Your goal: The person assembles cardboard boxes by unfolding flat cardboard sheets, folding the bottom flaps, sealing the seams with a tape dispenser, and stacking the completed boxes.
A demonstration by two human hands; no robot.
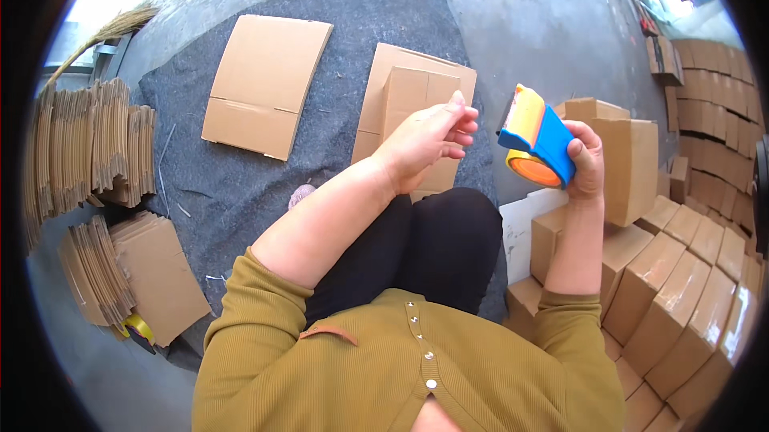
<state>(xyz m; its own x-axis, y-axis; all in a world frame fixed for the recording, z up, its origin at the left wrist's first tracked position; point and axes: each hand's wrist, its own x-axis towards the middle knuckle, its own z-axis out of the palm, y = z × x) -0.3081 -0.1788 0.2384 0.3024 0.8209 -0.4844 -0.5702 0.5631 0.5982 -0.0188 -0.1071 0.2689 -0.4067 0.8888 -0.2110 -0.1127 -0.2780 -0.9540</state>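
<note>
My right hand (pixel 587 156) grips a blue and yellow tape dispenser (pixel 554 144) with a roll of tape in it, raised to the right of my knees. Over the knees, my left hand (pixel 432 136) is empty, its fingers loosely bent and apart. Beneath and behind that hand is a small brown cardboard box (pixel 400 100), partly hidden by it. The box lies on a larger piece of cardboard (pixel 378 84) on the dark mat. Farther left on the mat rests a flat folded carton (pixel 268 68).
Bundles of flattened cartons (pixel 76 148) stand at the left, with more cardboard sheets (pixel 160 272) nearer me. Rows of closed boxes (pixel 681 296) fill the near right, and stacked boxes (pixel 721 112) stand beyond. A broom (pixel 120 25) leans at the far left. The dark mat (pixel 360 0) covers the floor ahead.
</note>
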